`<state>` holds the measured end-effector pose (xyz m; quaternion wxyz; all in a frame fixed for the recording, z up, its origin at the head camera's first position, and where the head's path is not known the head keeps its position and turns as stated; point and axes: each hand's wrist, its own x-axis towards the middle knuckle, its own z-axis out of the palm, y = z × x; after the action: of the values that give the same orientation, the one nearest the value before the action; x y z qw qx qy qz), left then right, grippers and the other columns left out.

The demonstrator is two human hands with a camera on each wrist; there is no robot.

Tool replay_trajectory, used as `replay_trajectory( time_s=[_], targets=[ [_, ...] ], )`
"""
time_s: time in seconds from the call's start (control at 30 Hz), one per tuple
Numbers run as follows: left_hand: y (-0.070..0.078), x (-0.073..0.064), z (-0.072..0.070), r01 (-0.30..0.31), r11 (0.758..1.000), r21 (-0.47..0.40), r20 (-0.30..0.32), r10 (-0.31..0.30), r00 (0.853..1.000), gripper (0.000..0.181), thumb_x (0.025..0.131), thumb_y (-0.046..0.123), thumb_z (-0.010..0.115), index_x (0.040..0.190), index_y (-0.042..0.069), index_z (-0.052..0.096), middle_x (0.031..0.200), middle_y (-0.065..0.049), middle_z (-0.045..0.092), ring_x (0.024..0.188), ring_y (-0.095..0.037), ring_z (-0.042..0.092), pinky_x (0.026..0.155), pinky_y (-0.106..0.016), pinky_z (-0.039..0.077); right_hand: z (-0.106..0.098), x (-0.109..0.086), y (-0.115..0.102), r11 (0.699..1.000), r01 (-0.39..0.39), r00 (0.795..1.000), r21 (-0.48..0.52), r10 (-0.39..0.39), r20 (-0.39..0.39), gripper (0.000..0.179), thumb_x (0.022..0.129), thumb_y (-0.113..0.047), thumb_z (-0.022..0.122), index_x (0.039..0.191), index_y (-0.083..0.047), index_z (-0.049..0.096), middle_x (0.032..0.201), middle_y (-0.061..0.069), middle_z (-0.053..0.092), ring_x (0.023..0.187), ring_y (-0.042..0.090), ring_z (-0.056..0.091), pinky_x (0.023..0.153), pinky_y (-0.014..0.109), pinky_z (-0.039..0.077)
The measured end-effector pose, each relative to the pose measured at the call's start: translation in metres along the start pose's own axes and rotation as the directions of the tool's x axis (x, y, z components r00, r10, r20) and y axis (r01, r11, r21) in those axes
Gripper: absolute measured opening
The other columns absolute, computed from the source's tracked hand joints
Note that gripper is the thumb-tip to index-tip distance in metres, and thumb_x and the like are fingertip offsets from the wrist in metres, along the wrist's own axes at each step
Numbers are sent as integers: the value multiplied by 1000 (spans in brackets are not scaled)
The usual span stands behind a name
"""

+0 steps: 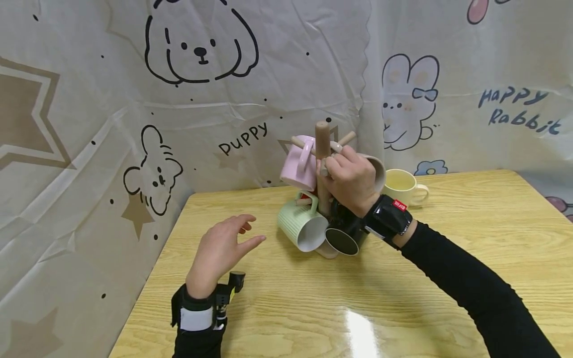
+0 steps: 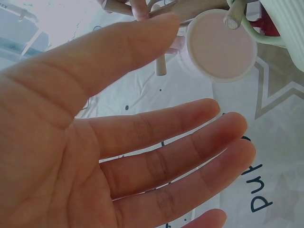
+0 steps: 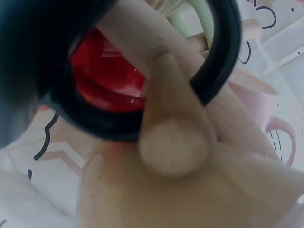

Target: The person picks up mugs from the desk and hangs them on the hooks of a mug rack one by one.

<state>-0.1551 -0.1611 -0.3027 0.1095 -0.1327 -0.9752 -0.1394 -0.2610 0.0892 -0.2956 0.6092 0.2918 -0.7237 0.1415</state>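
My right hand (image 1: 351,179) is at the upper part of a wooden mug tree (image 1: 322,141), with fingers curled at the handle of a pale beige mug (image 1: 379,171); the hand hides much of this mug. A pink mug (image 1: 299,164) hangs from an upper peg on the left. Below it a ribbed green mug (image 1: 304,226) and a black mug (image 1: 342,241) hang with mouths tilted toward me. In the right wrist view, the black mug's handle (image 3: 223,61) loops round a peg (image 3: 175,118). My left hand (image 1: 221,248) hovers left of the tree, fingers spread and holding nothing.
A yellow mug (image 1: 400,184) stands upright on the wooden table (image 1: 286,308), behind and right of the tree. Part of a red mug (image 3: 111,76) shows behind the tree's post. A printed cloth (image 1: 268,59) hangs along the table's back and left sides.
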Motion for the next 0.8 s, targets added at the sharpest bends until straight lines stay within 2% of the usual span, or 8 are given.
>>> replay_trajectory(
  time_s=[0.13, 0.23, 0.33, 0.47, 0.53, 0.6, 0.7, 0.8],
  targets=[
    [-1, 0, 0, -4, 1000, 9, -6, 4, 1000, 46, 81, 36, 68, 114, 5, 62, 96, -10, 68, 85, -25, 65, 67, -39, 52, -6, 0, 4, 999, 43, 997, -14, -42, 65, 36, 77, -24, 69, 56, -8, 45, 50, 4, 47, 53, 20, 44, 43, 28, 35],
    [-1, 0, 0, -5, 1000, 11, -4, 5, 1000, 45, 81, 36, 68, 114, 5, 62, 95, -10, 69, 85, -25, 65, 66, -39, 52, -14, -1, 9, 998, 35, 996, 51, -39, 79, 50, 78, -44, 67, 53, -8, 44, 49, 3, 44, 50, 19, 41, 41, 28, 32],
    [-2, 0, -1, -3, 1000, 12, 2, 3, 1000, 46, 81, 36, 68, 115, 5, 61, 96, -10, 69, 86, -25, 65, 67, -40, 52, -24, -5, 14, 989, -40, 999, 145, 35, 36, 61, 79, -59, 59, 49, -9, 41, 45, 3, 39, 48, 19, 37, 40, 28, 26],
    [-3, 0, -1, -1, 1000, 13, 0, 1, 1000, 47, 81, 36, 68, 115, 5, 61, 96, -10, 68, 86, -25, 65, 66, -40, 52, -40, -12, 23, 960, -171, 982, 221, 184, -39, 66, 84, -61, 50, 48, -7, 41, 43, 5, 37, 48, 19, 34, 44, 28, 21],
    [-3, 0, -1, -1, 1000, 13, -5, 1, 1000, 46, 80, 36, 69, 114, 5, 62, 96, -10, 68, 85, -25, 65, 66, -40, 51, -49, -16, 28, 941, -247, 962, 230, 267, -60, 66, 86, -58, 49, 47, -5, 43, 43, 6, 38, 48, 20, 35, 46, 27, 21],
    [-4, -1, -1, -1, 1000, 12, -8, 2, 1000, 46, 80, 35, 69, 113, 5, 62, 95, -10, 68, 84, -25, 64, 65, -40, 51, -57, -20, 34, 916, -339, 932, 214, 358, -56, 64, 86, -54, 52, 46, -4, 44, 43, 7, 39, 49, 20, 36, 48, 24, 21],
    [-4, -1, 0, -2, 1000, 8, -11, 3, 1000, 45, 80, 35, 69, 113, 5, 62, 95, -11, 68, 83, -25, 64, 65, -40, 51, -70, -29, 44, 858, -478, 872, 187, 489, -12, 55, 84, -38, 61, 46, -2, 46, 45, 10, 43, 50, 12, 37, 50, 19, 21],
    [-3, 0, 0, -2, 1000, 7, -6, 2, 1000, 45, 80, 35, 69, 112, 5, 62, 95, -10, 68, 83, -25, 64, 65, -40, 51, -80, -41, 54, 796, -583, 811, 166, 583, 50, 44, 81, -21, 67, 47, 2, 49, 47, 12, 46, 53, -1, 33, 52, 15, 22]
  ],
)
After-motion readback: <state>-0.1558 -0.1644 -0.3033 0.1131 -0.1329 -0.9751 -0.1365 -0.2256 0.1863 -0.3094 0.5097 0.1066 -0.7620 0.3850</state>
